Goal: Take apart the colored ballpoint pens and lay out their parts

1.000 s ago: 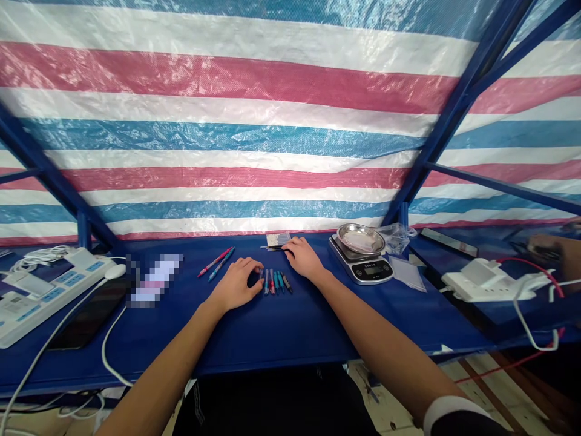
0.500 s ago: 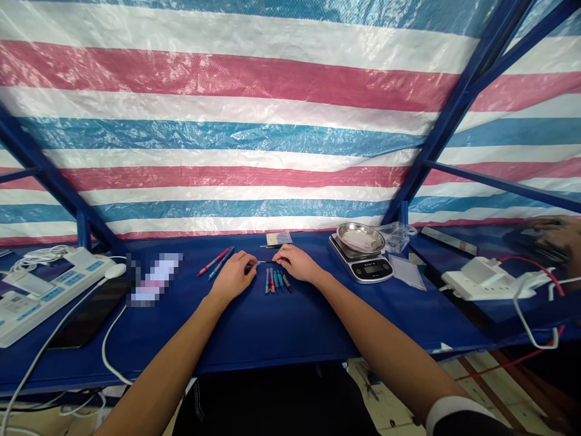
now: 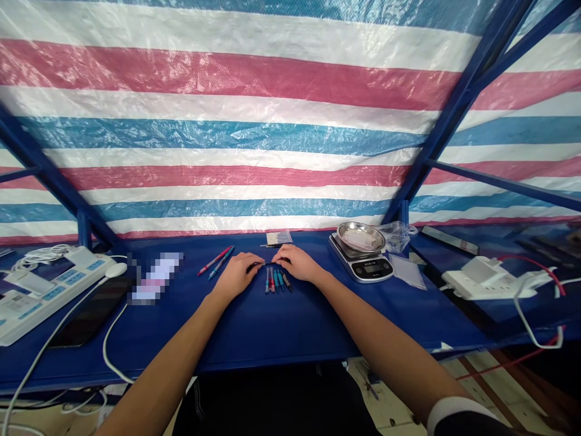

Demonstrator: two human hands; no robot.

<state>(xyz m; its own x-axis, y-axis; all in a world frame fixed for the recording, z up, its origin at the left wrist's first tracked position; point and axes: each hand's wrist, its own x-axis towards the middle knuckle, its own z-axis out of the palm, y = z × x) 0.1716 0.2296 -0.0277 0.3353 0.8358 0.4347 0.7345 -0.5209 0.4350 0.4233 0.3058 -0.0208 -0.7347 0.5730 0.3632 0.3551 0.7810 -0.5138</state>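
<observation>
Seemingly, I have the left grip [image 3: 236,275] pinching a slim dark pen-shaped rod [image 3: 256,264] at its fingertips, low over the blue desk [image 3: 245,327]. The right grip [image 3: 298,263] curls beside the rod's far end; pinch unclear. Light, stiff, thin: I'd hold it near the ends. A row of coloured pens [image 3: 276,281] lies just below, between the grips.

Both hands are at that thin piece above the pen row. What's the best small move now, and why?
Probably lift the thin piece straight up: the left hand seems to pinch its end, the right hand is beside it, and the row of pens lies just below.
</observation>
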